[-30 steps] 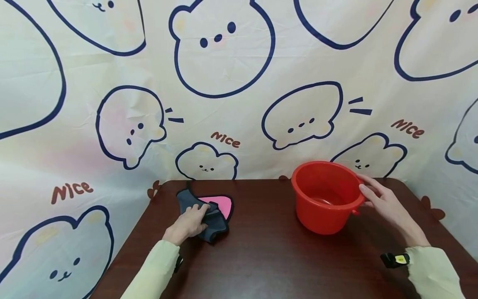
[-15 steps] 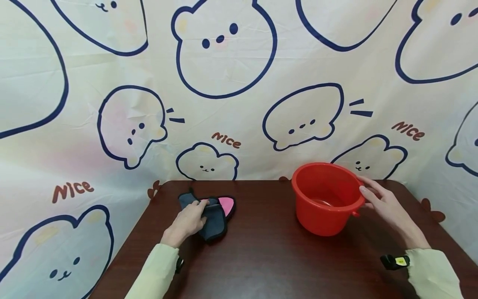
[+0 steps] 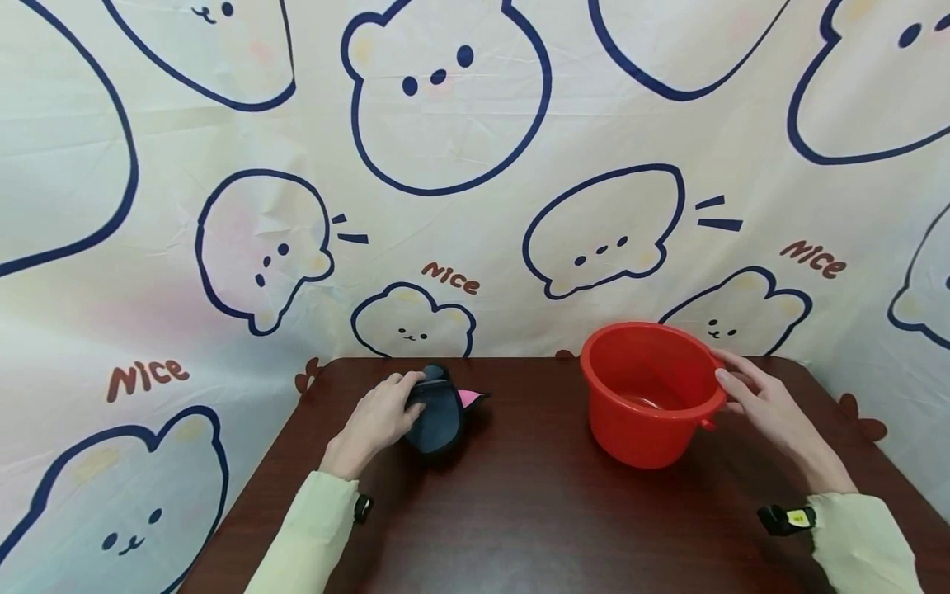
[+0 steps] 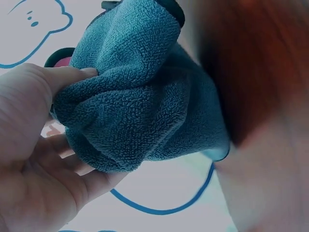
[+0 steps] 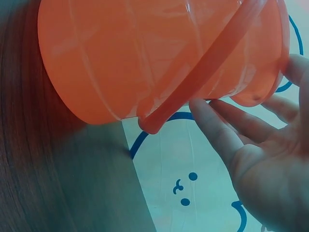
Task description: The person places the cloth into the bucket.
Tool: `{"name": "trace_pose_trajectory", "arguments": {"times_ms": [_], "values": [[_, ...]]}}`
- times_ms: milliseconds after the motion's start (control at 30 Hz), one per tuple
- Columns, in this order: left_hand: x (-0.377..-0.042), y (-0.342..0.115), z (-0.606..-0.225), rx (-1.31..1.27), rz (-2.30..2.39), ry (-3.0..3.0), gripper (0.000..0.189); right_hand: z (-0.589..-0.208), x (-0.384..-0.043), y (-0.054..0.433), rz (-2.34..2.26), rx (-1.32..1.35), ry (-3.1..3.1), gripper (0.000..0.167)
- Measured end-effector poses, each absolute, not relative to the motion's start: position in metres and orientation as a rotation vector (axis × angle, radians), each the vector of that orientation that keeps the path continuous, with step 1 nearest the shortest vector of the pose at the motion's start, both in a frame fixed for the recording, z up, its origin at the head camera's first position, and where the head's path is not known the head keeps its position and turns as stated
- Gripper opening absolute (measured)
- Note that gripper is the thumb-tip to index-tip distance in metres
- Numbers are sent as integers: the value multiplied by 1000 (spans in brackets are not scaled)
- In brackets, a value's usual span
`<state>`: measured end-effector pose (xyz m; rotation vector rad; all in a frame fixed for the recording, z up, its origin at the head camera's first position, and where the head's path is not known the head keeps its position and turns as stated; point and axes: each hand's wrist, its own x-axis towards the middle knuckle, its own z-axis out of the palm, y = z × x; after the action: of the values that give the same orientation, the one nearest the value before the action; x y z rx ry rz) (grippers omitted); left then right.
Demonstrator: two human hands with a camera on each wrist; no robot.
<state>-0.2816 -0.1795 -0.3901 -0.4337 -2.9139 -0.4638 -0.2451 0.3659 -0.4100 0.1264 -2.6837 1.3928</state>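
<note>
My left hand (image 3: 374,421) pinches a blue-grey terry cloth (image 3: 436,417) between thumb and fingers, at the left of the table. Black edging runs round the cloth, and a pink part (image 3: 471,398) shows behind it. In the left wrist view the bunched cloth (image 4: 130,101) hangs in folds from the hand (image 4: 43,145). At the right stands an upright red bucket (image 3: 631,429). With fairly straight fingers, my right hand (image 3: 772,412) touches its right side by the rim. The right wrist view shows the bucket's handle (image 5: 203,72) lowered along its outer wall, beside the right hand (image 5: 260,150).
The dark brown wooden table (image 3: 519,511) reaches back to a pale curtain (image 3: 490,223) printed with cartoon bears. A wide stretch of tabletop lies between cloth and bucket. A small black device (image 3: 785,519) sits at the right wrist.
The cloth, spread flatter on the table before, is now bunched and raised in my left hand, shifted slightly right. Less pink shows. My right hand and the bucket stay in place.
</note>
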Motion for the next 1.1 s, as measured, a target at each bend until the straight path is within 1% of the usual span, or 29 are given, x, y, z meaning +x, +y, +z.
{"name": "trace_pose_trajectory", "arguments": {"times_ms": [233, 800, 1100], "values": [[-283, -166, -375, -441, -498, -2920, 48, -409, -244, 366, 1394, 113, -2682, 62], [-286, -126, -344, -579, -606, -2832, 45, -412, -248, 367, 1384, 164, -2673, 61], [-287, -98, -306, -755, -666, -2704, 43, -412, -247, 367, 1381, 161, -2672, 61]]}}
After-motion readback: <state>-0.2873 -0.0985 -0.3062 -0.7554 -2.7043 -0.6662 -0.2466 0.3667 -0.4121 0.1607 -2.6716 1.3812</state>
